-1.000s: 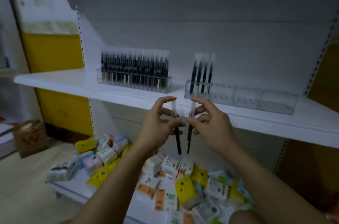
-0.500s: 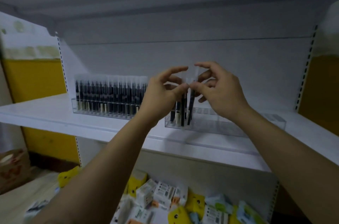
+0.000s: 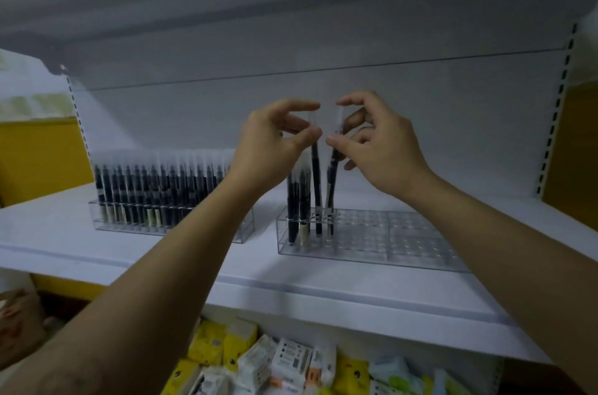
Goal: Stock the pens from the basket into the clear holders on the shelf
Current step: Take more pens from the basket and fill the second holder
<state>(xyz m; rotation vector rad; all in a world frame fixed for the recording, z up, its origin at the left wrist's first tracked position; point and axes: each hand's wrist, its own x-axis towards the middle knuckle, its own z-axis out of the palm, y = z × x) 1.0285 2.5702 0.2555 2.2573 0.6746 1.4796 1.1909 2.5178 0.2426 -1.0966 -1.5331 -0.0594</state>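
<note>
My left hand (image 3: 275,142) pinches the clear-capped top of a black pen (image 3: 316,174). Its lower end stands in a hole of the right clear holder (image 3: 404,242) on the white shelf (image 3: 226,268). My right hand (image 3: 382,145) pinches a second black pen (image 3: 333,171), tilted slightly, with its tip in the neighbouring hole. A few pens (image 3: 297,200) stand upright in that holder's left end; its other holes hold nothing. To the left, another clear holder (image 3: 106,223) is packed with several black pens (image 3: 155,187). The basket is out of view.
The shelf's grey back wall and an upper shelf close in above the hands. Perforated uprights run at both sides. On the lower shelf lie several yellow and white packets (image 3: 265,362). A brown paper bag (image 3: 19,313) sits at the lower left.
Both hands rose from below the shelf edge up to the right holder. The two pens went from hanging in the air to standing with their tips in the holder's holes.
</note>
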